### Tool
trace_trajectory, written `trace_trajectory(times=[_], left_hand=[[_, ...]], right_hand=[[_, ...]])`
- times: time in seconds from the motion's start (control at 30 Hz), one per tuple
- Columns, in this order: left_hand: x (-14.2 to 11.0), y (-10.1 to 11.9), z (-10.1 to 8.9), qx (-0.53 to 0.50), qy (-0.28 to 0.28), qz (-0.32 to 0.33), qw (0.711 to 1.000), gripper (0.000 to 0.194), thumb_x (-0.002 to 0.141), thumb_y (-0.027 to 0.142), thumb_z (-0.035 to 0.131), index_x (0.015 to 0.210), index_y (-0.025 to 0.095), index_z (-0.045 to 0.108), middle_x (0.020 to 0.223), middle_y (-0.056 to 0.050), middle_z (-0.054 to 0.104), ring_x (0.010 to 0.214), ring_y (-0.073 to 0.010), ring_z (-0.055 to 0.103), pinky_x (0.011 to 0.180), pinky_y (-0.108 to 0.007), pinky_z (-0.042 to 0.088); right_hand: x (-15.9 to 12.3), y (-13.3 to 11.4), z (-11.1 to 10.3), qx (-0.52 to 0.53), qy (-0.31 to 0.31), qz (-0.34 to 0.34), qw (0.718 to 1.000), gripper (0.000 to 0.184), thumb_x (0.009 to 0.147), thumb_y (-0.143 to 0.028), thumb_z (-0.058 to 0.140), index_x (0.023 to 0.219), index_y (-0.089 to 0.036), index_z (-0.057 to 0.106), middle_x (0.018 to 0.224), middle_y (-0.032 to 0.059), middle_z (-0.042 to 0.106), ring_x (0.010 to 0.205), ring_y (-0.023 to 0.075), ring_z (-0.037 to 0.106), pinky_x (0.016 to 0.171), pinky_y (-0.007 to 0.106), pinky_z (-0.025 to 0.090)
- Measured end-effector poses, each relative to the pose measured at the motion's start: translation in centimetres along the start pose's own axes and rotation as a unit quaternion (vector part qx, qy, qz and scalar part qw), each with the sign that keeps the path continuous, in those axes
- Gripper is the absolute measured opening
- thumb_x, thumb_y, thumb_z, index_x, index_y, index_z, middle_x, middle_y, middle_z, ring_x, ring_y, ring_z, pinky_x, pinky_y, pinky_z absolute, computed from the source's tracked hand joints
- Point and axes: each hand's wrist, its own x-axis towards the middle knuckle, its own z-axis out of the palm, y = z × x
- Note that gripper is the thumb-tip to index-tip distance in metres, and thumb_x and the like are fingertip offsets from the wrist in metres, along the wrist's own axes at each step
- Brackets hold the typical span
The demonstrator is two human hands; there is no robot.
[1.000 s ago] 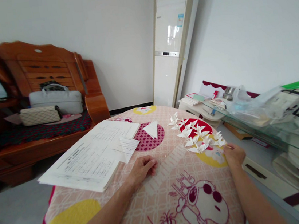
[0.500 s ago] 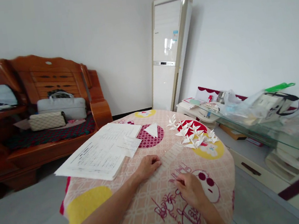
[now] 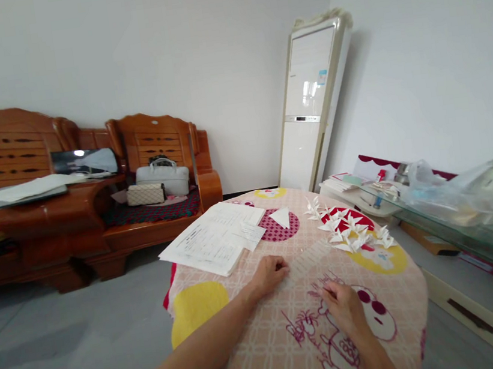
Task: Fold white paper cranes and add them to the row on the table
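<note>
"What's different over there?"

"A second ago the right hand (image 3: 343,304) was out at the table's edge, by the white paper cranes (image 3: 336,220). Now it's over the cartoon dog (image 3: 386,326) on the tablecloth (image 3: 255,353), nearer the left hand (image 3: 271,273), which is where it was beside the pale strip (image 3: 309,259). And more of the wooden seating (image 3: 4,140) shows."

"Holding anything?"

"I can't tell. The right thumb and fingers are drawn narrowly together; the left is loosely curled."

"Which way does the strip lie?"

"Flat and slantwise. Its long axis runs from just beside the left fingers away rightward, the far end pointing toward the cranes."

"And that folded white triangle (image 3: 282,217)?"

"Beyond the hands, between the papers (image 3: 208,241) and the cranes."
</note>
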Motion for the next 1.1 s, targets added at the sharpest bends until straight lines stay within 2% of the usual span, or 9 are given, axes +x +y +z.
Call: trace_trajectory(times=[0.1, 0.2, 0.3, 0.43, 0.6, 0.73, 0.93, 1.03, 1.1], left_hand=[[0.2, -1.0, -1.2, 0.06, 0.07, -0.032, 0.995, 0.022, 0.079, 0.009, 0.049, 0.091, 0.013, 0.068, 0.089, -0.007, 0.068, 0.083, -0.0171, 0.06, 0.076, -0.026, 0.045], [0.5, -2.5, -2.4, 0.122, 0.121, -0.048, 0.984, 0.04, 0.079, 0.0, 0.042, 0.111, 0.015, 0.062, 0.113, -0.011, 0.062, 0.106, -0.0203, 0.056, 0.095, -0.033, 0.041], [1.0, -3.9, -3.1, 0.172, 0.127, -0.052, 0.975, 0.045, 0.078, -0.004, 0.04, 0.114, 0.015, 0.06, 0.115, -0.012, 0.061, 0.109, -0.0211, 0.054, 0.1, -0.036, 0.037], [2.1, -5.2, -3.4, 0.224, 0.121, -0.062, 0.965, 0.038, 0.082, 0.0, 0.04, 0.111, 0.012, 0.062, 0.111, -0.014, 0.063, 0.109, -0.0221, 0.054, 0.101, -0.038, 0.036], [3.1, -5.5, -4.7, 0.26, 0.115, -0.074, 0.956, 0.031, 0.085, 0.002, 0.038, 0.09, 0.011, 0.067, 0.099, -0.015, 0.066, 0.099, -0.0235, 0.058, 0.096, -0.041, 0.04], [1.7, -2.9, -4.3, 0.26, 0.107, -0.02, 0.959, 0.034, 0.092, 0.01, 0.033, 0.084, 0.012, 0.066, 0.099, -0.015, 0.065, 0.1, -0.0244, 0.058, 0.095, -0.041, 0.04], [-2.5, 4.6, 1.3, 0.197, 0.016, 0.12, 0.973, 0.024, 0.093, 0.023, 0.044, 0.08, 0.016, 0.063, 0.084, -0.005, 0.066, 0.078, -0.0156, 0.06, 0.069, -0.024, 0.044], [-3.8, 7.0, 3.3, 0.154, -0.017, 0.198, 0.968, 0.028, 0.096, 0.025, 0.039, 0.082, 0.016, 0.063, 0.081, -0.004, 0.065, 0.074, -0.0141, 0.059, 0.067, -0.023, 0.043], [-4.2, 7.6, 3.8, 0.14, -0.022, 0.212, 0.967, 0.028, 0.096, 0.025, 0.039, 0.084, 0.016, 0.063, 0.081, -0.004, 0.065, 0.072, -0.0137, 0.058, 0.066, -0.023, 0.042]], right_hand=[[0.0, 0.1, 0.0, 0.004, -0.009, 0.009, 1.0, 0.034, 0.085, -0.038, 0.045, 0.057, -0.021, 0.053, 0.052, -0.0001, 0.056, 0.051, 0.0157, 0.051, 0.052, 0.026, 0.028], [0.0, 0.1, -0.1, 0.0, 0.001, 0.008, 1.0, 0.035, 0.084, -0.039, 0.045, 0.056, -0.021, 0.053, 0.051, 0.0002, 0.055, 0.052, 0.0163, 0.05, 0.052, 0.026, 0.028], [0.0, -0.1, -0.1, 0.001, 0.005, 0.009, 1.0, 0.035, 0.084, -0.039, 0.045, 0.055, -0.021, 0.052, 0.051, 0.0005, 0.055, 0.053, 0.0164, 0.05, 0.053, 0.026, 0.028], [0.0, 0.0, 0.0, 0.007, -0.002, 0.023, 1.0, 0.035, 0.085, -0.04, 0.044, 0.056, -0.021, 0.051, 0.052, 0.0005, 0.055, 0.052, 0.0165, 0.05, 0.053, 0.027, 0.028], [-0.1, -0.1, 0.1, 0.027, 0.008, 0.012, 1.0, 0.034, 0.084, -0.039, 0.046, 0.055, -0.021, 0.05, 0.052, 0.0005, 0.054, 0.053, 0.0164, 0.049, 0.054, 0.027, 0.028], [0.0, -0.3, -0.1, 0.079, 0.018, 0.024, 0.996, 0.035, 0.082, -0.04, 0.049, 0.052, -0.022, 0.047, 0.048, -0.0004, 0.05, 0.05, 0.0157, 0.046, 0.052, 0.027, 0.027], [0.3, -0.6, -0.5, 0.164, 0.022, 0.072, 0.984, 0.051, 0.09, -0.052, 0.035, 0.052, -0.021, 0.05, 0.044, 0.0001, 0.051, 0.044, 0.0143, 0.046, 0.049, 0.026, 0.033], [0.4, -0.6, -0.8, 0.281, 0.011, 0.129, 0.951, 0.049, 0.085, -0.056, 0.045, 0.055, -0.019, 0.055, 0.038, -0.0016, 0.048, 0.039, 0.0141, 0.044, 0.044, 0.025, 0.033], [0.5, -0.7, -0.9, 0.322, 0.005, 0.148, 0.935, 0.039, 0.078, -0.052, 0.056, 0.058, -0.018, 0.06, 0.038, -0.0026, 0.049, 0.037, 0.0138, 0.043, 0.041, 0.025, 0.032]])
